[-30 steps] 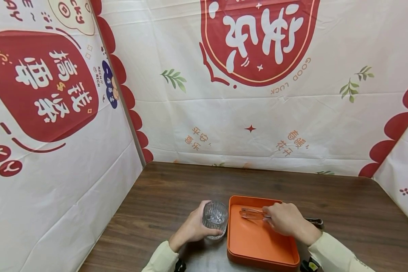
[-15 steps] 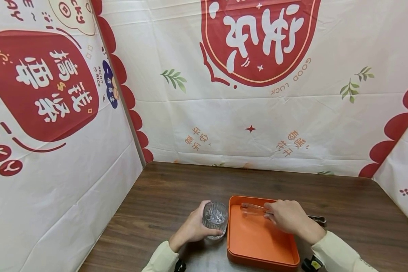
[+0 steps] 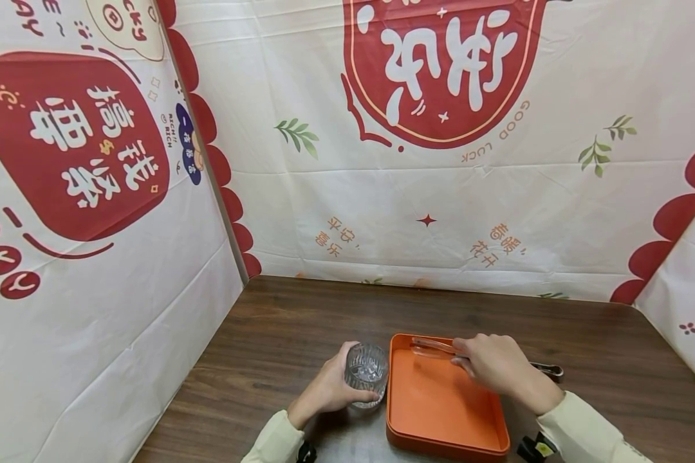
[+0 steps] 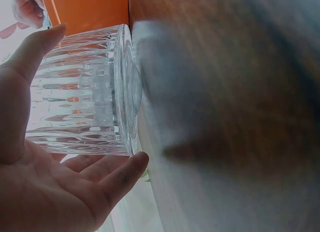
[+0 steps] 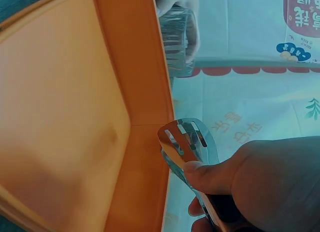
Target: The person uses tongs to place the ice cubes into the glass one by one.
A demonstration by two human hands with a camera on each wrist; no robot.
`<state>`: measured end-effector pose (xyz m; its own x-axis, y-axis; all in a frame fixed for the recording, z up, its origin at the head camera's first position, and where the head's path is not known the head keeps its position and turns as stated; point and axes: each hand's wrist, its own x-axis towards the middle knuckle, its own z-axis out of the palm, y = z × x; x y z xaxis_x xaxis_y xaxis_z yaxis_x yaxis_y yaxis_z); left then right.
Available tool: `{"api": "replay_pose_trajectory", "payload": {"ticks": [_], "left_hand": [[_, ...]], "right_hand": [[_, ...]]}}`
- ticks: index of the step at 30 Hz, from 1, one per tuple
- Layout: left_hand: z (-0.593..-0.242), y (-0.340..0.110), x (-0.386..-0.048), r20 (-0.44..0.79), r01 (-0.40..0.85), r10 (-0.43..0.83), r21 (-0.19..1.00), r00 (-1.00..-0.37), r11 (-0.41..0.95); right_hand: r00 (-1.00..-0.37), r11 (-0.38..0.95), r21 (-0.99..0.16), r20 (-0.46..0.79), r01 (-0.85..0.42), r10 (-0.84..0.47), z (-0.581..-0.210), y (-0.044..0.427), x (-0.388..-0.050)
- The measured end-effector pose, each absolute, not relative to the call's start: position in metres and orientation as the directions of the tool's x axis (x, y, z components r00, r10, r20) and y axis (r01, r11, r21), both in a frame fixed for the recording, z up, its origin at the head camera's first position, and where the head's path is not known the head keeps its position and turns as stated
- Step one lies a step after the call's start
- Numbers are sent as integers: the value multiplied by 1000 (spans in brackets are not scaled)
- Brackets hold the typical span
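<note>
My left hand [image 3: 329, 390] grips a clear ribbed glass tumbler [image 3: 368, 370], thumb on the near side and fingers around the far side. The tumbler stands upright at the tray's left side; whether it holds anything I cannot tell. My right hand [image 3: 496, 366] holds metal tongs [image 3: 433, 346] over the back part of an orange tray [image 3: 446, 411]. In the right wrist view, the slotted heads of the tongs [image 5: 187, 142] sit near the tray wall, slightly apart, with nothing visible between them. Their dark handle end sticks out behind my right hand.
A dark wood-grain table [image 3: 301, 308] extends behind and to both sides of the tray. White printed cloth [image 3: 324, 206] hangs along the back, left and right of the table.
My right hand has shifted up and right with the tongs, whose heads now lie closer to the tray's back wall. The left hand and tumbler stay put.
</note>
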<state>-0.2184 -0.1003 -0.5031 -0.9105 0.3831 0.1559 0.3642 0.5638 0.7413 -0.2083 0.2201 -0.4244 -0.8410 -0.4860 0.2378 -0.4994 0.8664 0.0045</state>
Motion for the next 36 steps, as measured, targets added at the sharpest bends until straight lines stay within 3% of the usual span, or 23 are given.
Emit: {"api": "replay_pose_trajectory", "payload": {"ticks": [36], "left_hand": [[-502,-101,-219,149,362,385,738,-911,570]], "right_hand": [[-756,834,46,397,-549,-520,-385,197,-199]]}}
